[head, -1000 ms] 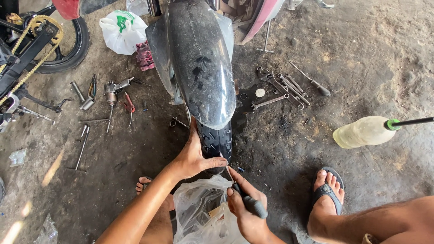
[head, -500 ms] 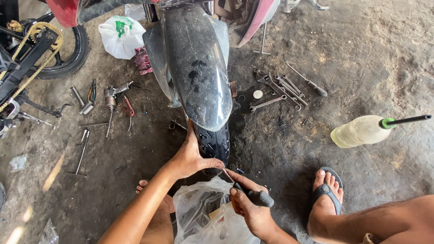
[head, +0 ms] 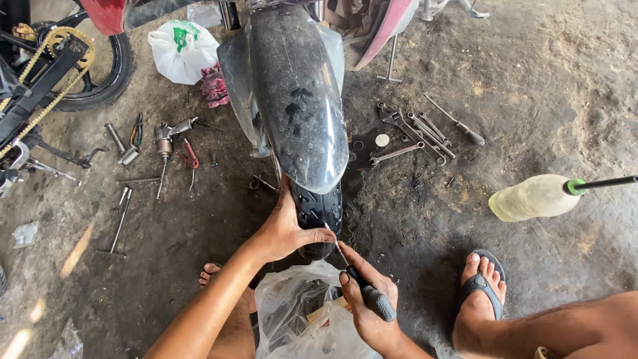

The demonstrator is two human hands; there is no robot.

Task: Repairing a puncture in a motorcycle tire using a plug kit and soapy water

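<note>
L hand (head: 284, 229) lies flat on the tyre (head: 318, 211) w/ fingers spread round its left side, thumb stretched across the tread toward 3 o'clock. R hand (head: 369, 307) is wrapped in a fist round the black handle of a screwdriver (head: 362, 287); shaft runs up toward 11 o'clock, tip at the tyre tread just beside the L thumb. Tyre sits under a dusty black mudguard (head: 299, 93) that runs up to 12 o'clock, centre frame. At 6 o'clock from the hands, a crumpled clear plastic bag (head: 299, 316) lies on the ground, touching the R wrist area. At 4 o'clock a foot in a dark flip-flop (head: 482, 286); another foot shows at 8 o'clock, partly hidden by the L forearm. At 3 o'clock, well apart, a pale yellowish plastic bottle (head: 531, 197) w/ green cap lies on its side. At 1 o'clock a cluster of spanners (head: 415, 136) on the dirt floor, near the mudguard. At 10 o'clock loose tools incl. red-handled pliers (head: 191, 158). Further at 11 o'clock a white plastic bag (head: 183, 50), and beyond it a second bike's wheel w/ chain (head: 56, 63).
</note>
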